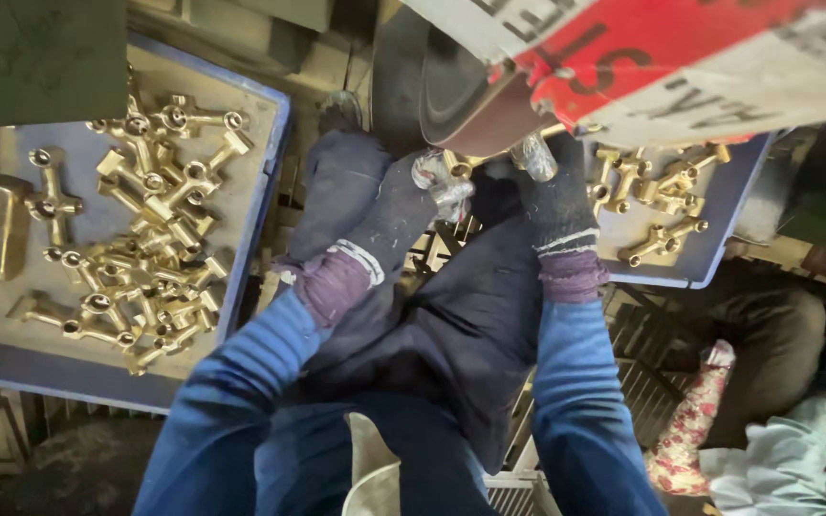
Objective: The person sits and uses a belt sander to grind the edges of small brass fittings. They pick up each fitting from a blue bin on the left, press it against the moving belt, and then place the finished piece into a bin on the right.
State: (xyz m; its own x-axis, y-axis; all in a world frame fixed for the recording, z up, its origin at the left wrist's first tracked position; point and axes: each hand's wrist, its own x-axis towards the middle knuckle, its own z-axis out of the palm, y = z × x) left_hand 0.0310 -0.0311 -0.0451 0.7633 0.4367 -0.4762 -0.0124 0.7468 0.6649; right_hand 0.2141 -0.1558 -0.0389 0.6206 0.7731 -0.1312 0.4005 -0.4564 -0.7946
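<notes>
Between both gloved hands, a brass fitting (451, 182) sits pressed up against the grinder's abrasive belt (461, 91); the left hand (399, 205) and right hand (552, 191) each have their fingers closed on an end of it. Solid cast metal, it looks heavy, rigid and smooth, best held by its arms. Left of the fingers, a blue tray (260, 191) holds a heap of brass cross fittings (150, 229); right of them, a second blue tray (709, 239) holds fewer.

Overhead: red-and-white machine housing (681, 57) and dark grinding wheel (442, 86) close the top. Left: blue plastic tray (274, 162) heaped with brass cross-shaped fittings (155, 229). Right: second blue tray (709, 248), partly filled. Open lane between trays, over the lap.
</notes>
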